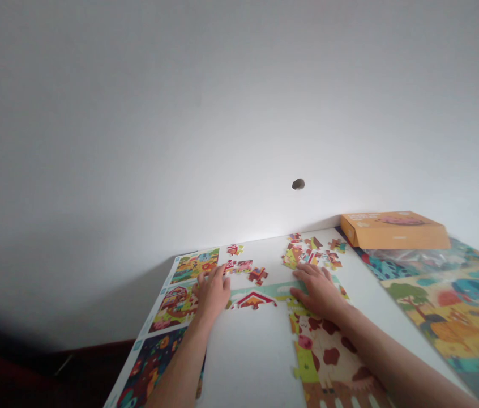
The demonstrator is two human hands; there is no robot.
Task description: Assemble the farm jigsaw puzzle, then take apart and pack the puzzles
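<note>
On a white table (256, 351) lies a partly joined jigsaw (320, 345) with a brown-spotted cow and a red roof piece (253, 300). My left hand (213, 290) rests flat, fingers stretched toward a few loose pieces (246, 268) and touching the joined strip's left end. My right hand (316, 288) lies flat with fingers spread on the upper right part of the joined puzzle, just below a heap of loose pieces (312, 253). Neither hand holds anything.
A printed sheet of puzzle pictures (175, 303) runs along the table's left edge. An orange box (394, 229) stands at the back right on a large colourful picture (456, 306). A plain white wall with a small dark hole (298, 184) rises behind.
</note>
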